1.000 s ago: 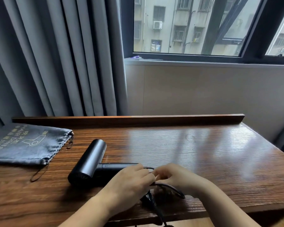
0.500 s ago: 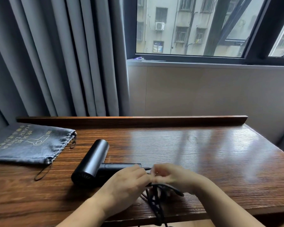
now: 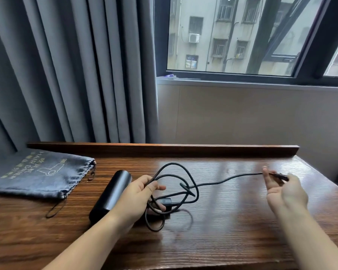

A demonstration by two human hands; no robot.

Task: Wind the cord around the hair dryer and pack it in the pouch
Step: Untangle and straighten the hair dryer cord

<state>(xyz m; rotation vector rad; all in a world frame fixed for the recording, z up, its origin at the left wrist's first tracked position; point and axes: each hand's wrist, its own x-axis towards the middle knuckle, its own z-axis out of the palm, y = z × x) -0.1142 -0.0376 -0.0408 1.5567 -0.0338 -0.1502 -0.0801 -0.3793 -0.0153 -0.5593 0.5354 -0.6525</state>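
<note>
Hands now apart: left hand (image 3: 140,193) gripping cord (image 3: 191,184) loops, right hand (image 3: 285,191) pinching its end.

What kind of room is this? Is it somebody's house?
Probably a hotel room, though a bedroom at home is possible. A labelled hair dryer pouch lies on a narrow wooden desk under a window with heavy grey curtains.

Wooden desk (image 3: 232,221), grey curtain (image 3: 70,71), daylit window (image 3: 242,36).
</note>
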